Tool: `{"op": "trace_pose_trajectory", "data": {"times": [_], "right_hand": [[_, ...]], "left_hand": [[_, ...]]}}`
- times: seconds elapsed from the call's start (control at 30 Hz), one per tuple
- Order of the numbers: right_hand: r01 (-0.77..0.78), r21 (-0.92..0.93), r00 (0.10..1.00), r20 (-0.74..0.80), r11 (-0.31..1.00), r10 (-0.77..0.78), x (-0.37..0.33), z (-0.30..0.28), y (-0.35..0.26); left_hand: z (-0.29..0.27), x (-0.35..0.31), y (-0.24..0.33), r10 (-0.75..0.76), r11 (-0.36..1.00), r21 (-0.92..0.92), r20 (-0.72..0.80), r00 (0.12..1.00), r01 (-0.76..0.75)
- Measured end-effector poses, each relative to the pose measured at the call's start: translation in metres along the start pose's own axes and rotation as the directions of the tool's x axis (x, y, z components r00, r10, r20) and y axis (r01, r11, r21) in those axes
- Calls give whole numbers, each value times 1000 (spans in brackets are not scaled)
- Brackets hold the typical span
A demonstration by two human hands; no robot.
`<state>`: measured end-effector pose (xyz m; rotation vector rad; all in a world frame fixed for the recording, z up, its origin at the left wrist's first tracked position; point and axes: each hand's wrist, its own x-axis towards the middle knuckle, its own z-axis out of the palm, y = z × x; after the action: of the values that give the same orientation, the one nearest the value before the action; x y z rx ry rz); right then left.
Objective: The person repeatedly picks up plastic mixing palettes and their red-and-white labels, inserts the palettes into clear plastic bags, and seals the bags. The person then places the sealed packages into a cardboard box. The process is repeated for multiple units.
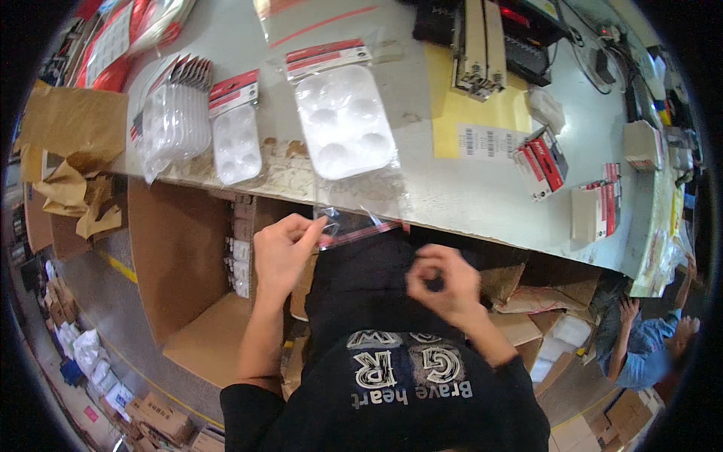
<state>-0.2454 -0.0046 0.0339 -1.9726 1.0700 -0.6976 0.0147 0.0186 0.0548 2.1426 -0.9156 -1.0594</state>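
The person stands at the near edge of a pale grey worktable. Left hand is closed in a pinch, thumb and forefinger gripping the corner of a clear plastic bag with a red seal strip. The bag hangs at the table edge, in front of the person's dark shirt. Right hand is just below and to the right of the bag, fingers curled into a loose ring; blurred, so I cannot tell whether it holds anything.

On the table just beyond the bag lies a white plastic six-well paint palette with a red header card. A smaller white palette lies left of it, beside a fanned stack of packaged palettes. An open brown cardboard box sits under the table, left of the left hand.
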Motion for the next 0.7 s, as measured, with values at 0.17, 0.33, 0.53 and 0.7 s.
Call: {"op": "trace_pose_trajectory", "data": {"times": [0.17, 0.33, 0.53, 0.7], "right_hand": [[-446, -23, 848, -332, 895, 414, -37, -63, 18], [158, 97, 986, -74, 983, -151, 38, 21, -18], [217, 98, 968, 105, 971, -227, 93, 73, -41], [105, 138, 976, 176, 985, -128, 88, 73, -43]], "left_hand": [[-2, 2, -8, 15, 999, -29, 3, 1000, -15], [-4, -1, -7, 113, 993, 20, -17, 993, -113], [-9, -2, -4, 179, 974, 144, -15, 984, -175], [-8, 1, -5, 175, 965, 192, 25, 984, -176]]}}
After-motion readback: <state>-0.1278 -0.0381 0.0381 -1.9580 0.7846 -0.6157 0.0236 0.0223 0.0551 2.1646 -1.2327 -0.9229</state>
